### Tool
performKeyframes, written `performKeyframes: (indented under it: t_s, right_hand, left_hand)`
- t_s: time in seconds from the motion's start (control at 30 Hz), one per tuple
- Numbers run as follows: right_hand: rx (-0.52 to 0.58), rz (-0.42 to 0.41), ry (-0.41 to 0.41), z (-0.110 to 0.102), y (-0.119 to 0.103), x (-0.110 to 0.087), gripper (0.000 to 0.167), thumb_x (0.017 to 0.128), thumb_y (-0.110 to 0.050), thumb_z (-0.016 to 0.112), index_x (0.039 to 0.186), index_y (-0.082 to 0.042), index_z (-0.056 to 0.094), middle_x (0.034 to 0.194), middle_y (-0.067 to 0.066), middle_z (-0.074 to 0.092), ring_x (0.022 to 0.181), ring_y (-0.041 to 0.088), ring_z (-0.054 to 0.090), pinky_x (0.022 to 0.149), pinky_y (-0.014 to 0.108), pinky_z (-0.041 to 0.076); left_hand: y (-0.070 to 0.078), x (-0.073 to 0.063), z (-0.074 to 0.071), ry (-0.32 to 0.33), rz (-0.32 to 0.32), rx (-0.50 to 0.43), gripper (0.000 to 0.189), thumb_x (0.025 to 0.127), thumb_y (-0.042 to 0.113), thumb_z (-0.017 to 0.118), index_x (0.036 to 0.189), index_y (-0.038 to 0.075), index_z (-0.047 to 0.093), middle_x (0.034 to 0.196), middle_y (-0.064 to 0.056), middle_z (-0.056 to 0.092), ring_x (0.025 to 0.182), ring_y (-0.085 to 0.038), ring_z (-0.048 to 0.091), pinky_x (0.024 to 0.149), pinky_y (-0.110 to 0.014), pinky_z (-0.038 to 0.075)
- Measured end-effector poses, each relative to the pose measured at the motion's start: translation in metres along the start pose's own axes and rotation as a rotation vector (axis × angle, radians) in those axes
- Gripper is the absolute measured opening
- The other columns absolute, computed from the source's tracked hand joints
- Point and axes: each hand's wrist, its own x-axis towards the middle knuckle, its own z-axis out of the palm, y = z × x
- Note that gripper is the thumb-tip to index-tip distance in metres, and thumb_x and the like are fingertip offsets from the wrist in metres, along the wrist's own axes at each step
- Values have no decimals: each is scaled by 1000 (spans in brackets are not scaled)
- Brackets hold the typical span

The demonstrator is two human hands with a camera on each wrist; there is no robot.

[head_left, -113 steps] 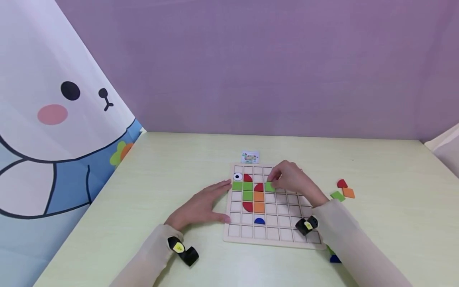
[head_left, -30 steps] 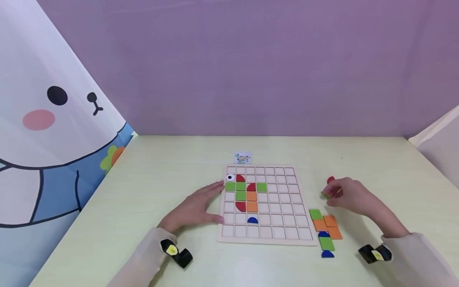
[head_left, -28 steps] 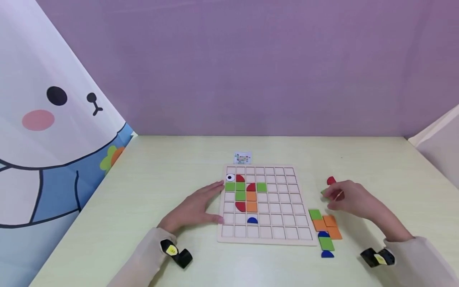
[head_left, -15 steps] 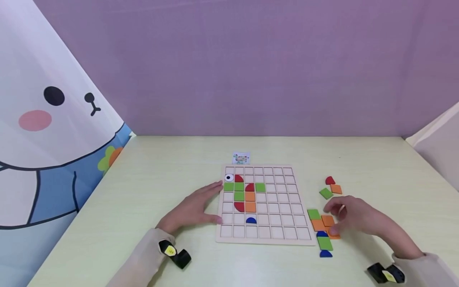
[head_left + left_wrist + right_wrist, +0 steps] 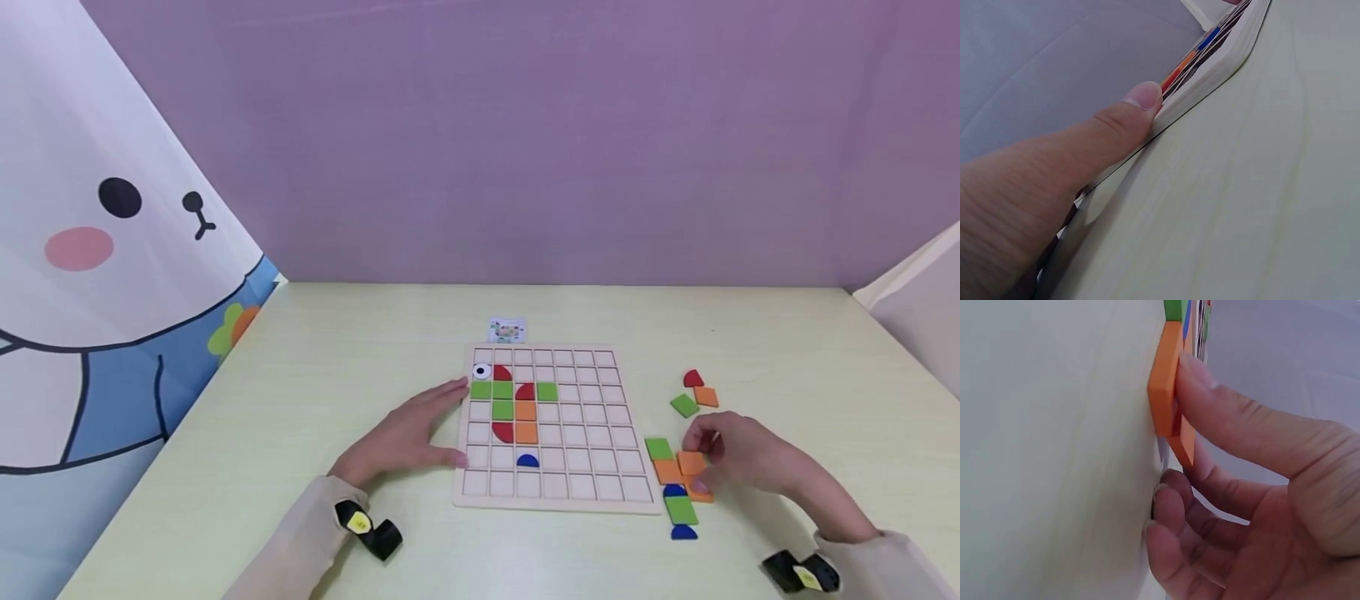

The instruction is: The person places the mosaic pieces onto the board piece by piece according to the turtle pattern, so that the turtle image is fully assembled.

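Orange square tiles [image 5: 691,463], three clustered, lie lower right; our right hand [image 5: 742,452] pinches one, best lifted level by opposite edges, while our spread left hand [image 5: 402,437] touches one pale wooden grid board [image 5: 588,436], lower centre, bearing four green square tiles [image 5: 502,410]. Farther, we count one printed card [image 5: 507,331].

The right hand [image 5: 742,450] has let go of the green square tile [image 5: 547,392] near the frame's centre and moved to the lower right, now pinching an orange square tile [image 5: 690,463].
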Motion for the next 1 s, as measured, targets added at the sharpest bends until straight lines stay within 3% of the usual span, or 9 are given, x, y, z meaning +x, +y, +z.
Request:
performKeyframes:
  t_s: [0.23, 0.5, 0.7, 1.0]
  right_hand:
    - [36, -44, 25, 2, 1, 0, 28, 71, -8, 82, 88, -8, 60, 82, 3, 54, 79, 18, 51, 62, 21, 45]
    - [12, -114, 84, -1, -5, 5, 17, 76, -6, 77, 85, -7, 63, 80, 1, 57, 77, 16, 50, 60, 19, 45]
    - [-2, -174, 113, -4, -18, 11, 14, 77, -6, 76, 85, -7, 64, 81, 0, 59, 74, 15, 50, 59, 19, 44]
    - [86, -239, 91, -4, -42, 27, 12, 80, -5, 73, 87, -3, 65, 81, 2, 59, 75, 16, 51, 60, 20, 47]
  left_hand:
    - [1, 0, -1, -9, -10, -15, 98, 73, 60, 72, 150, 15, 30, 159, 3, 23, 146, -24, 21, 117, -49, 25]
    - [0, 0, 0, -5, -10, -3, 98, 73, 61, 71, 150, 15, 30, 159, 3, 23, 146, -24, 21, 117, -49, 26]
    - [-1, 1, 1, -4, -9, -5, 98, 73, 61, 71, 150, 16, 30, 159, 3, 23, 146, -24, 21, 117, -48, 25]
    - [-2, 2, 2, -1, 11, 2, 99, 73, 61, 71, 150, 15, 30, 159, 3, 23, 146, -24, 21, 117, -47, 26]
